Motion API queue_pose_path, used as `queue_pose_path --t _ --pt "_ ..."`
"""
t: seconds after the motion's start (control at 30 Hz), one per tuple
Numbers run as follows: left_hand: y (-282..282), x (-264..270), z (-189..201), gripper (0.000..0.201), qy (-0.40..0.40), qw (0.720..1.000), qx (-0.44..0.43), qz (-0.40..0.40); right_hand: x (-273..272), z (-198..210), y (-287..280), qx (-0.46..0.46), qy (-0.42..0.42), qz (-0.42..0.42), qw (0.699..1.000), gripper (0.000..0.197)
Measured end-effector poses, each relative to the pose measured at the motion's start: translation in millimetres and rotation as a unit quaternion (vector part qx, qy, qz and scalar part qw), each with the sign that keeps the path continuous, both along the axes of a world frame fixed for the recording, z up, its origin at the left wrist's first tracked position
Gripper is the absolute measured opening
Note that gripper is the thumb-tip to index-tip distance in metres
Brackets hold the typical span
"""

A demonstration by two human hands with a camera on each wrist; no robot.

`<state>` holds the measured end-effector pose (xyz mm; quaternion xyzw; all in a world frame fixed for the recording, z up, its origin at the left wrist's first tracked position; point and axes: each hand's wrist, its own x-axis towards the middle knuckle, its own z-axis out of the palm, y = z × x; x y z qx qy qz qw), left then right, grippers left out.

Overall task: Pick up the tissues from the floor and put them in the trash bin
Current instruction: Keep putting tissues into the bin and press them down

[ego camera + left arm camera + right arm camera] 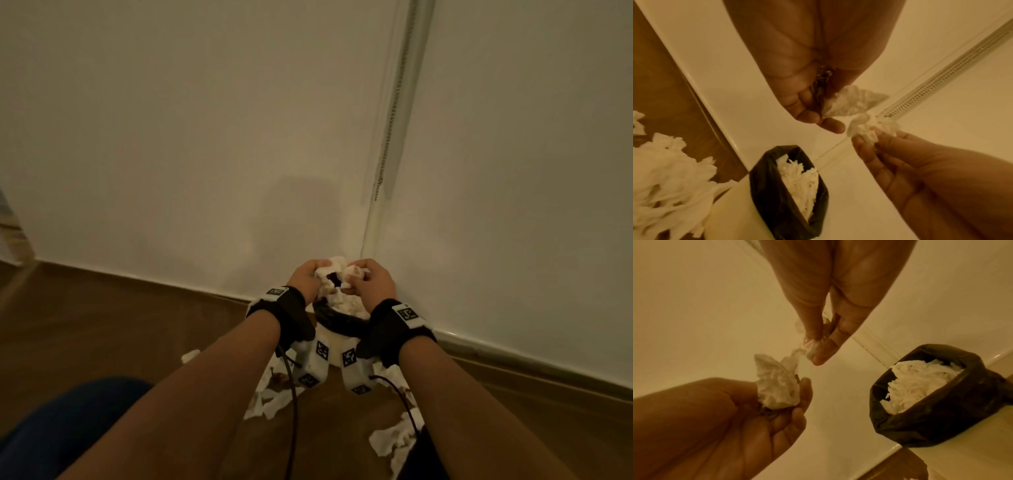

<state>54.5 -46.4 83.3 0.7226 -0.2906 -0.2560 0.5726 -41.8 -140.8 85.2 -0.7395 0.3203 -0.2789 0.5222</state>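
Both hands hang above the trash bin [337,323], which has a black liner [764,178] and is filled with white tissues [916,382]. My left hand [308,274] grips a crumpled white tissue wad [777,386] in curled fingers. My right hand [364,277] pinches a smaller twisted piece [867,128] between thumb and fingertips. The two pieces touch between the hands [337,270]; I cannot tell whether they are one tissue. More tissues lie on the floor in front of the bin [270,401], to the right [394,438] and to the left [190,356].
The bin stands in a corner against a white wall [205,154] and a baseboard [513,349]. A beaded cord [390,113] hangs down the corner. The floor [85,325] is brown wood. My dark blue knee [68,428] is at the lower left.
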Motion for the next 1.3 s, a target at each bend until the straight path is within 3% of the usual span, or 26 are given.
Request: queue_pose_path --t 0.1,0.23,0.27,0.4,0.6,0.77,0.83,0.97,1.03,1.13,1.2,1.3 --pt "-7.3 -6.9 11.4 0.037 -0.099 0.994 0.051 -0.010 -8.3 -2.6 -5.0 -0.008 -0.001 -0.021 1.000 0.019" --pt "-17.7 -4.9 25.5 0.013 -0.181 0.981 0.066 -0.037 -16.4 6.2 -7.6 -0.041 0.041 -0.017 0.998 0.032" --pt "-44.7 -15.7 38.9 0.014 -0.210 0.972 0.068 -0.086 -32.3 15.1 -24.5 -0.043 0.018 -0.062 0.997 0.031" --pt "-43.1 -16.0 42.9 0.023 -0.251 0.959 0.093 -0.092 -36.1 16.4 -26.2 -0.069 -0.009 -0.085 0.994 0.014" --pt "-70.0 -15.3 39.4 0.031 -0.186 0.978 0.044 -0.078 -42.5 21.5 -36.0 -0.045 -0.071 -0.146 0.986 0.019" --pt "-83.7 -22.0 34.6 0.028 -0.057 0.997 -0.035 -0.043 -48.4 21.6 -45.1 0.039 -0.123 -0.191 0.973 0.017" --pt "-88.0 -24.3 32.0 0.033 -0.012 0.997 -0.064 -0.033 -49.0 19.1 -47.5 0.055 -0.118 -0.199 0.971 0.021" --pt "-95.1 -27.2 29.2 0.021 0.134 0.974 -0.179 -0.042 -47.8 15.2 -50.6 0.010 -0.065 -0.196 0.978 0.028" --pt "-97.4 -20.9 29.3 0.028 0.123 0.974 -0.189 -0.028 -45.2 14.4 -53.2 0.007 -0.053 -0.187 0.981 0.031" --pt "-102.4 -3.9 24.6 0.046 0.016 0.987 -0.157 -0.029 -39.7 13.9 -58.3 0.009 -0.038 -0.172 0.984 0.034" --pt "-104.7 10.2 18.2 0.042 -0.053 0.994 -0.090 -0.022 -35.6 10.2 -64.5 0.000 -0.018 -0.160 0.987 0.035" --pt "-106.7 31.2 4.8 0.024 -0.045 0.999 0.009 -0.024 -29.8 -2.4 -77.1 -0.015 0.024 -0.135 0.990 0.038"
